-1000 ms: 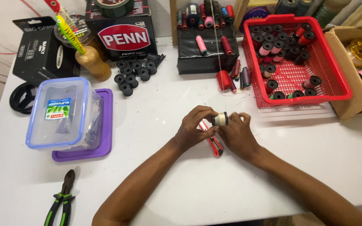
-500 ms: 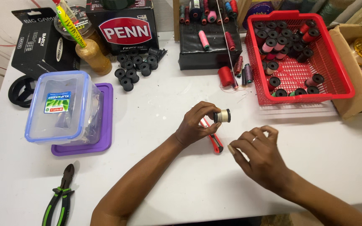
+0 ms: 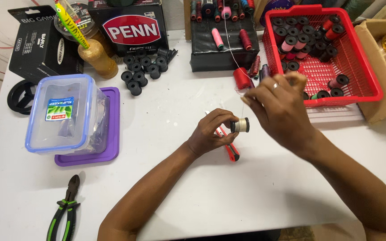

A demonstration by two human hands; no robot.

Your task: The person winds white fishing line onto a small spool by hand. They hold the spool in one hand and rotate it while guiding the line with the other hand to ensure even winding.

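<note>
My left hand (image 3: 211, 133) pinches a small spool wound with pale thread (image 3: 240, 125) by its end, just above the white table (image 3: 202, 192). My right hand (image 3: 279, 106) hovers a little above and to the right of the spool, fingers pinched together as if on a fine thread, which I cannot make out. A ring shows on one finger. A red utility knife (image 3: 230, 150) lies on the table under my left hand. A red thread spool (image 3: 242, 78) lies just beyond my right hand.
A red basket (image 3: 356, 67) with several black and pink spools stands at the right. Several loose black spools (image 3: 141, 70) lie at the back centre. A clear box on a purple lid (image 3: 68, 117) stands left. Green-handled pliers (image 3: 65, 207) lie near the front left. A cardboard box (image 3: 385, 71) sits far right.
My right hand has left the spool, swung out to the lower right, then risen up and back toward the basket. My left hand keeps hold of the spool.
</note>
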